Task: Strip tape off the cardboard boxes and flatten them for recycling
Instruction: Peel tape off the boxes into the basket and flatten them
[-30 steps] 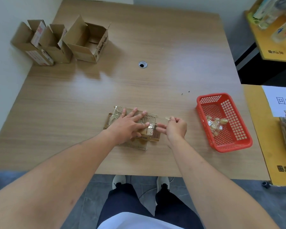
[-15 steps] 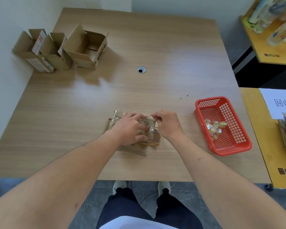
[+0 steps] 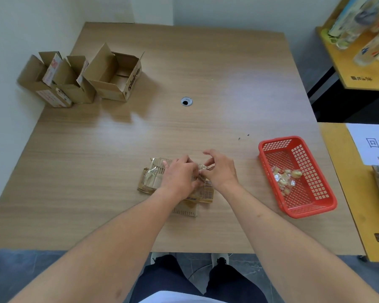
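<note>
Now your right hand (image 3: pixel 220 169) pinches the tape strip (image 3: pixel 202 167) above the flattened box (image 3: pixel 153 180); the red basket (image 3: pixel 315 206) lies to its right, while your left hand (image 3: pixel 178 178) presses the box.

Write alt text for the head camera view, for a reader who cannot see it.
Two bare hands work at a flattened cardboard box on a wooden table: the left hand holds it down while the right hand pinches a strip of tape. A red basket holding crumpled tape sits to the right; three open boxes stand far left.
</note>
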Demonstrator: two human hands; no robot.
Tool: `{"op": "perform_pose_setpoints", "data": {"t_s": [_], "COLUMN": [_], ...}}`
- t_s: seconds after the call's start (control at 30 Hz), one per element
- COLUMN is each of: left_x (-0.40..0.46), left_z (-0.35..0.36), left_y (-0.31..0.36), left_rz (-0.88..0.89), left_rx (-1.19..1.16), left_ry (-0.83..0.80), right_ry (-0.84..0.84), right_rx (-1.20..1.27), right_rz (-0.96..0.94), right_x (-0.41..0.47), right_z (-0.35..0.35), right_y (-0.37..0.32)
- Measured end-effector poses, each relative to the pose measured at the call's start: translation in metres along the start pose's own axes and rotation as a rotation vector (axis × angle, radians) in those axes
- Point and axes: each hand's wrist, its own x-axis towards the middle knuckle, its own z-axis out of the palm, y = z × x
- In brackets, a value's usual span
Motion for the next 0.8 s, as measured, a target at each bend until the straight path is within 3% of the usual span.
{"op": "perform_pose_setpoints", "data": {"t_s": [0.2, 0.37, 0.47, 0.63, 0.8], "left_x": [0.010, 0.014, 0.019, 0.025, 0.028], "left_z": [-0.011, -0.021, -0.022, -0.020, -0.019], "left_y": [-0.003, -0.002, -0.004, -0.008, -0.008], "left_rz": [-0.040, 0.008, 0.026, 0.015, 0.018], "left_rx": [-0.018, 0.047, 0.081, 0.088, 0.088], "left_ry": [-0.047, -0.095, -0.144, -0.161, -0.167], "right_ry": [-0.080, -0.052, 0.052, 0.085, -0.025], "right_rx": [-0.024, 0.389, 0.492, 0.368, 0.261], "right_rz": [0.030, 0.294, 0.385, 0.254, 0.137], "right_x": [0.017, 0.021, 0.024, 0.029, 0.032], "right_z": [-0.008, -0.015, -0.016, -0.010, -0.010], "right_y": [0.003, 0.009, 0.015, 0.021, 0.029]}}
